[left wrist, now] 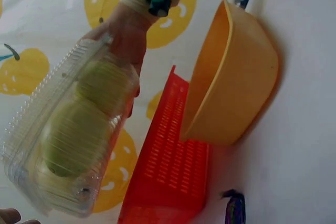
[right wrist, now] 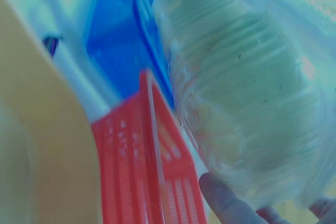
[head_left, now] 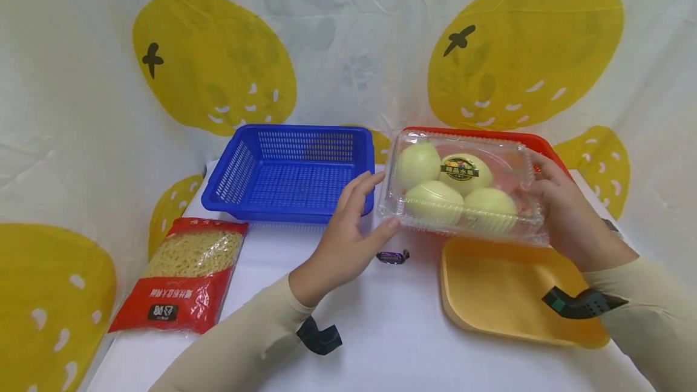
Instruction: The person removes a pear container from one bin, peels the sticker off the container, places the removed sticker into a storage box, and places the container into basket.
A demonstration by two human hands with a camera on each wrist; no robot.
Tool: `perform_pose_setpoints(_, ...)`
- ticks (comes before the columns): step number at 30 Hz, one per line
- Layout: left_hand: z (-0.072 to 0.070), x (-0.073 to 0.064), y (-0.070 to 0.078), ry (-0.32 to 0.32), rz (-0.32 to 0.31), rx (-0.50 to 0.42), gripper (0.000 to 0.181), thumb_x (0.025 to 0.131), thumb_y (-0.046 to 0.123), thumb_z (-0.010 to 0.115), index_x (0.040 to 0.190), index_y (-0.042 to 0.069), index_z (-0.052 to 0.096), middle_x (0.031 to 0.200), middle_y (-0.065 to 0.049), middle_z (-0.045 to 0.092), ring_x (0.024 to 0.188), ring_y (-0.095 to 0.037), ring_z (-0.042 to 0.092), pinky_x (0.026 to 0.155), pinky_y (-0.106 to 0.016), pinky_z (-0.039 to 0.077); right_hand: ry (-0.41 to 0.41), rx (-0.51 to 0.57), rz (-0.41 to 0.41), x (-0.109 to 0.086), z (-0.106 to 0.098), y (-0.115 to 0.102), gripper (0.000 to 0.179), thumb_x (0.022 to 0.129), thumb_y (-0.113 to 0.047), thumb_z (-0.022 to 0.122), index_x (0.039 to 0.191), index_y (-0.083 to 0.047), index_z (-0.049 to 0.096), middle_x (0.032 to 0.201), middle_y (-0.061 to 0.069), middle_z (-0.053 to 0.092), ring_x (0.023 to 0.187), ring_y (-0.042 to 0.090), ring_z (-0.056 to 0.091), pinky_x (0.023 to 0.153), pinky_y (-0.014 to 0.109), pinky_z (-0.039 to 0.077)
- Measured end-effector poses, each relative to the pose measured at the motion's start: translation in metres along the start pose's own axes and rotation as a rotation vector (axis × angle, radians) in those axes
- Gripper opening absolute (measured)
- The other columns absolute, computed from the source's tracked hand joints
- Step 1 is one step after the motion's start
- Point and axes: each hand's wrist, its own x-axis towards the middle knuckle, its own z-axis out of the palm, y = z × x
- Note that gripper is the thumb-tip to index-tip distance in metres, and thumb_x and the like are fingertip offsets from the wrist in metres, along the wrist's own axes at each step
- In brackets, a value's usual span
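My right hand [head_left: 572, 213] grips the right end of a clear plastic clamshell box [head_left: 463, 189], raised over the table and tilted. Inside it lie several pale yellow-green round pieces of produce [left wrist: 76, 137], under a lid with a dark fruit label [head_left: 460, 168]. In the right wrist view, fingertips [right wrist: 223, 198] press against the box's side. My left hand [head_left: 345, 244] is at the box's left end, its fingers spread and nearly straight, holding nothing. Behind and below the box is a red perforated basket [left wrist: 163, 182], mostly hidden in the head view.
A blue perforated basket [head_left: 305, 213] stands at the back left. A red bag of pasta [head_left: 179, 283] lies at the left. The yellow-orange tray [head_left: 512, 295] sits under my right forearm. A small purple wrapped candy [head_left: 392, 257] lies mid-table. Behind hangs a printed curtain [head_left: 348, 35].
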Motion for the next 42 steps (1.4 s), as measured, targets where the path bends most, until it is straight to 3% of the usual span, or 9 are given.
perform_pose_setpoints(8,-0.025,-0.019,0.000,-0.004,-0.009,0.034,0.072,0.103,0.044,0.067,0.165,0.043,0.031,0.175,0.008,0.015,0.156,-0.026,0.029,0.115,-0.060,0.042,-0.040,0.076,-0.082,-0.007,0.033,0.005,0.061,0.110,-0.008,0.046,0.164,-0.031,0.031,0.151,0.001,0.042,0.123,0.017,0.057,0.087,0.030,0.063)
perform_pose_setpoints(17,-0.050,-0.044,-0.006,0.039,0.001,0.071,0.073,0.102,0.038,0.070,0.165,0.039,0.034,0.175,0.004,0.017,0.159,-0.026,0.024,0.119,-0.061,0.038,-0.046,0.123,-0.083,-0.004,0.075,0.008,0.066,0.106,-0.007,0.050,0.163,-0.033,0.030,0.148,0.004,0.039,0.121,0.020,0.057,0.087,0.033,0.063)
perform_pose_setpoints(25,-0.073,-0.070,-0.007,0.106,0.026,0.112,0.076,0.100,0.031,0.072,0.166,0.032,0.035,0.175,0.003,0.017,0.160,-0.026,0.021,0.118,-0.061,0.041,-0.038,0.052,-0.057,-0.005,0.110,0.010,0.069,0.104,-0.010,0.052,0.165,-0.031,0.027,0.149,0.008,0.036,0.127,0.025,0.051,0.089,0.033,0.063)
perform_pose_setpoints(31,-0.089,-0.090,-0.018,0.157,0.060,0.179,0.079,0.096,0.026,0.074,0.165,0.029,0.038,0.175,-0.001,0.022,0.159,-0.030,0.025,0.115,-0.064,0.043,-0.020,-0.001,-0.036,-0.013,0.129,0.013,0.076,0.103,-0.012,0.058,0.168,-0.030,0.024,0.161,0.010,0.031,0.134,0.029,0.042,0.088,0.037,0.063)
perform_pose_setpoints(35,-0.101,-0.105,-0.025,0.166,0.042,0.196,0.079,0.094,0.024,0.074,0.165,0.029,0.039,0.174,-0.003,0.024,0.157,-0.032,0.029,0.113,-0.064,0.044,-0.010,0.020,-0.040,-0.019,0.148,0.019,0.076,0.102,-0.009,0.055,0.169,-0.026,0.023,0.164,0.013,0.029,0.137,0.034,0.040,0.088,0.037,0.063)
perform_pose_setpoints(42,-0.111,-0.131,-0.038,0.171,-0.056,0.209,0.081,0.095,0.021,0.072,0.166,0.031,0.035,0.173,0.004,0.028,0.156,-0.023,0.033,0.112,-0.031,0.044,-0.013,0.031,-0.043,-0.021,0.183,0.033,0.081,0.099,-0.007,0.061,0.170,-0.025,0.025,0.166,0.014,0.030,0.133,0.041,0.048,0.087,0.040,0.063)
